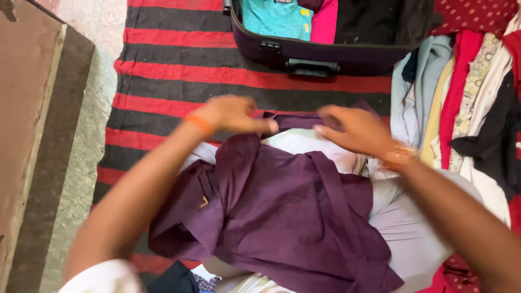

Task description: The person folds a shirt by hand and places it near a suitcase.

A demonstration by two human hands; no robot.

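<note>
Your left hand (230,115) and right hand (353,129) both rest on the far end of a dark purple cotton shirt (282,211), which lies spread across your lap and over the near part of a red-and-black striped woven rug (179,59). Your left hand has its fingers closed, pinching a fold of the purple cloth near the collar end; your right hand lies flatter, fingers curled down onto the same edge (blurred, so you cannot tell whether it truly grips or only presses). The two hands sit near each other with a narrow strip of shirt between them.

Beyond your hands, at the rug's far edge, an open dark purple soft-sided suitcase (320,54) stands with its handle facing you; inside it lie a folded turquoise garment (274,19), a pink garment (325,24) beside it, and black cloth (374,19) further right. Bare striped rug separates the shirt from the suitcase.

Along the rug's right edge a loose pile of mixed clothes (467,92) in red, pale blue, cream and black crowds close to your right wrist. Past the rug's left edge runs a grey stone floor (81,141).
</note>
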